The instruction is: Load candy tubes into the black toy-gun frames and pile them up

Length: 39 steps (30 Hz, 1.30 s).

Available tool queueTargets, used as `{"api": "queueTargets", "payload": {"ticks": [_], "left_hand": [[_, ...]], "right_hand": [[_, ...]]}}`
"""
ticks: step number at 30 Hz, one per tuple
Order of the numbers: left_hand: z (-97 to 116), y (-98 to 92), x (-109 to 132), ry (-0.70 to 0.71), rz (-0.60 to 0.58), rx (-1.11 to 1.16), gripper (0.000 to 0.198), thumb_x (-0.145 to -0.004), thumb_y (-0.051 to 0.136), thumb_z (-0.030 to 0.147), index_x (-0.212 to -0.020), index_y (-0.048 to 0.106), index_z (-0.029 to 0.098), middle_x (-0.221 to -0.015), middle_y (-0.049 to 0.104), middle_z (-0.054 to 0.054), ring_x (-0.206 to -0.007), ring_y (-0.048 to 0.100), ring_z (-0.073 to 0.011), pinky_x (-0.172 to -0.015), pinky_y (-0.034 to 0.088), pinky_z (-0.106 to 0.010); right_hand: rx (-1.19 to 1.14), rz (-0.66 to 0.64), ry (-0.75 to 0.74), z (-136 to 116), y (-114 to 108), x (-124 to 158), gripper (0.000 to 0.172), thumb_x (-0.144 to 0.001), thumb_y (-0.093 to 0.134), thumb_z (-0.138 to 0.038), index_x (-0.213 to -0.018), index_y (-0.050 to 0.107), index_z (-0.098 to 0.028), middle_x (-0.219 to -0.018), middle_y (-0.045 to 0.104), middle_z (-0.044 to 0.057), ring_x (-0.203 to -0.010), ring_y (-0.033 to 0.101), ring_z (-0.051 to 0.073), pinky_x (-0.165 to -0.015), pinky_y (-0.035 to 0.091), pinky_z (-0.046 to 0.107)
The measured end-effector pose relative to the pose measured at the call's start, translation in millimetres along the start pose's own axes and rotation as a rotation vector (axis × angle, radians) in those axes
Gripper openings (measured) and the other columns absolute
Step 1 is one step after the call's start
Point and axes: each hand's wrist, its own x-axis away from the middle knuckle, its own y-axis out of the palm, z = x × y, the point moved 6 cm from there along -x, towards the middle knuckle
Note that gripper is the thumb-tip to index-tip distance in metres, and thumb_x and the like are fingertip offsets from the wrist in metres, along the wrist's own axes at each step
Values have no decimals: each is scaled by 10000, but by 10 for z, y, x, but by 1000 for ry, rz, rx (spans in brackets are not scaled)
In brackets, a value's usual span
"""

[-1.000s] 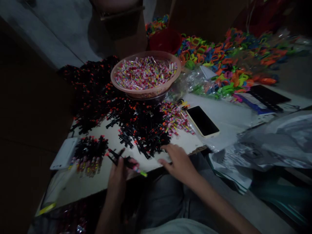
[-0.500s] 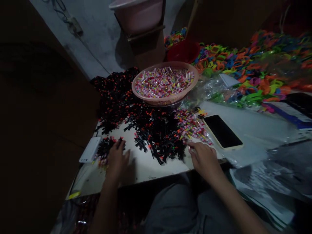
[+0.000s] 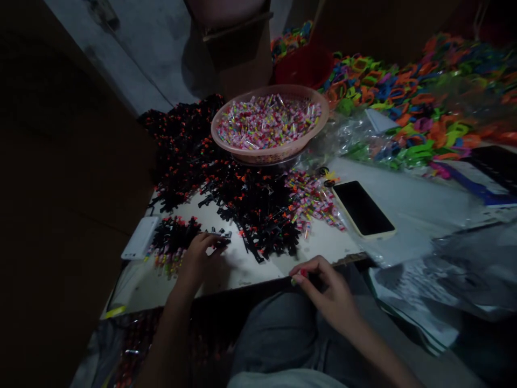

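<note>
Dim light falls on our white table (image 3: 331, 245), its smooth top chipped along the near edge. Closest to us, over that edge, our right hand (image 3: 332, 296) pinches a small tube (image 3: 299, 277) between thumb and forefinger, red at one end and greenish at the other. Our left hand (image 3: 196, 258), just above the tabletop, has its fingers curled around what looks like a black toy gun (image 3: 221, 237); the shadow hides the full grip. We judge the step in hand to be pairing one tube with one toy. As we read it, the next move calls for bringing the two together, ends lined up, with a light pinch.

Beside our left hand lies a tight row of toys (image 3: 177, 233), thin, hard-looking black shapes with bright tubes at their near ends, close to a flat white case (image 3: 140, 238). Beyond, a jagged black heap (image 3: 258, 210) is flecked with orange tips, touching loose glossy tubes (image 3: 311, 202). A phone (image 3: 364, 209) lies right of these. Farther back stand a round pink basin (image 3: 266, 154) full of tubes, crinkled clear plastic (image 3: 351, 134), looped neon pieces (image 3: 420, 99), a red bowl (image 3: 301, 67) and a mottled wall (image 3: 133, 59).
</note>
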Motion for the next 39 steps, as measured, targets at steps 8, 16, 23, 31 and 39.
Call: {"api": "queueTargets", "payload": {"ticks": [8, 16, 23, 31, 39], "left_hand": [[459, 701, 689, -709, 97, 1157, 461, -505, 842, 363, -825, 573, 167, -684, 602, 20, -627, 618, -150, -607, 503, -259], [669, 857, 872, -634, -70, 940, 338, -650, 756, 399, -860, 688, 142, -687, 680, -50, -620, 615, -148, -613, 476, -236], [850, 694, 807, 101, 12, 182, 356, -815, 615, 238, -1171, 625, 236, -1151, 627, -91, -1074, 585, -218, -941, 460, -358], [715, 949, 905, -172, -83, 477, 246, -801, 622, 272, -1022, 688, 187, -1055, 679, -109, -1005, 633, -241, -913, 481, -368], [706, 1020, 900, -805, -31, 1254, 388, -566, 831, 256, -903, 680, 139, -896, 728, -73, -820, 678, -182, -805, 522, -295]], "right_hand": [[-219, -139, 104, 7, 523, 103, 282, -865, 539, -388, -1098, 505, -232, -818, 533, -12, -738, 516, 137, -688, 432, 239], [-321, -16, 229, 45, 194, -48, 315, -767, 626, -497, -741, 527, -199, -632, 437, -45, -611, 410, 115, -590, 338, 230], [-447, -17, 347, 99, 299, -9, 418, -740, 639, -546, -650, 411, -208, -578, 347, -71, -534, 302, 86, -495, 235, 216], [-626, -132, 375, 77, 381, 50, 431, -856, 426, -635, -1038, 395, -245, -601, 414, -82, -492, 345, 100, -469, 253, 216], [-157, -177, 98, -1, 415, 159, 175, -950, 391, -379, -1003, 447, -222, -903, 599, 38, -817, 576, 157, -739, 434, 291]]}}
